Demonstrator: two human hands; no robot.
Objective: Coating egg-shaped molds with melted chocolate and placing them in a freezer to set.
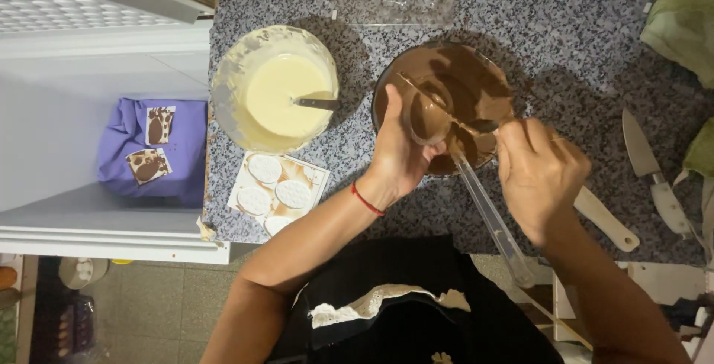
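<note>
My left hand [398,152] holds a clear plastic mould [425,118] coated in brown chocolate, tilted over a glass bowl of melted brown chocolate [476,74]. The mould's long clear strip [491,219] slants down past the counter edge. My right hand [537,174] grips a spoon [482,124] whose tip touches the mould over the bowl. A red band circles my left wrist.
A glass bowl of pale cream [274,96] with a spoon in it stands to the left. A flat mould with white oval shapes [277,191] lies near the counter's edge. At right lie a knife [654,174] and a white spatula [606,219]. A purple cloth [152,148] sits in the open white chest at left.
</note>
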